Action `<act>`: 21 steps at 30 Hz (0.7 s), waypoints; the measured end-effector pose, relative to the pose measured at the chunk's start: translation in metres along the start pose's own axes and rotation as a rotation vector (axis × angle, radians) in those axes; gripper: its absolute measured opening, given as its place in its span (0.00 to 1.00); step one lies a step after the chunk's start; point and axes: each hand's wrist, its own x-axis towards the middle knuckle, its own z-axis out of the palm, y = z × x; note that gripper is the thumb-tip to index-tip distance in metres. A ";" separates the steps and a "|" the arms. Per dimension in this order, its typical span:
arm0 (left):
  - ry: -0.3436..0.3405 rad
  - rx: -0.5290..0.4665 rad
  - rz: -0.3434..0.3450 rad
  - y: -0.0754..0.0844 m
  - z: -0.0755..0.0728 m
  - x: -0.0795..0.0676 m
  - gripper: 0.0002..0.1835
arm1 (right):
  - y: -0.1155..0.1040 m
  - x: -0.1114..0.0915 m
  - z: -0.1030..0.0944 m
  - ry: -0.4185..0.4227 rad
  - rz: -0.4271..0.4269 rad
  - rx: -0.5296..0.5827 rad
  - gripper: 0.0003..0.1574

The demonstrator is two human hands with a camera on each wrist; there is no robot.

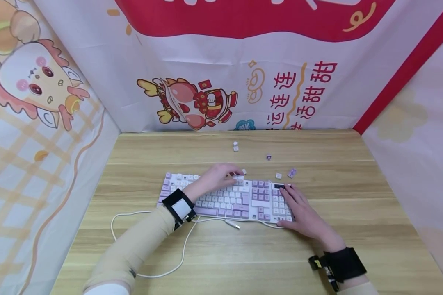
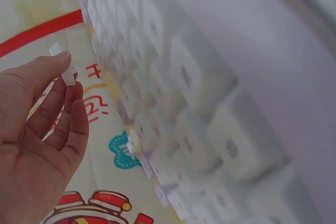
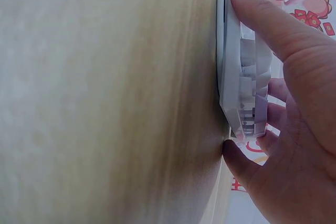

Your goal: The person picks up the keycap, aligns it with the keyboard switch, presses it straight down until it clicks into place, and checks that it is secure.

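A white and purple keyboard [image 1: 221, 205] lies on the wooden table. Over its upper middle keys, my left hand [image 1: 218, 178] pinches a small white plastic piece [image 2: 69, 74] between thumb and fingers; its exact kind is unclear. My right hand [image 1: 304, 213] grips the keyboard's right end, thumb [image 3: 262, 17] at the front edge and fingers toward the back. Just behind the keyboard lie a white keycap [image 1: 278, 176] and a longer purple keycap [image 1: 292, 173]. Another small white piece [image 1: 244, 171] is close to the left fingertips.
Farther back on the table are two small white keycaps [image 1: 236, 146] and a dark purple one [image 1: 268, 157]. A white cable [image 1: 182, 254] loops in front of the keyboard, its plug [image 1: 233, 224] near the front edge. Printed cloth [image 1: 206, 53] hangs behind the table.
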 end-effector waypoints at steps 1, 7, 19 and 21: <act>0.000 0.008 0.017 0.003 0.002 0.000 0.19 | 0.000 0.000 0.000 0.000 -0.002 0.000 0.66; -0.025 0.033 0.077 0.026 0.011 -0.002 0.20 | 0.001 0.000 -0.002 0.013 -0.033 -0.006 0.68; -0.074 0.051 0.151 0.064 0.040 -0.003 0.17 | 0.006 -0.002 -0.014 -0.021 -0.065 0.019 0.67; -0.086 0.079 0.158 0.070 0.045 -0.002 0.15 | 0.008 -0.003 -0.016 -0.030 -0.063 0.029 0.67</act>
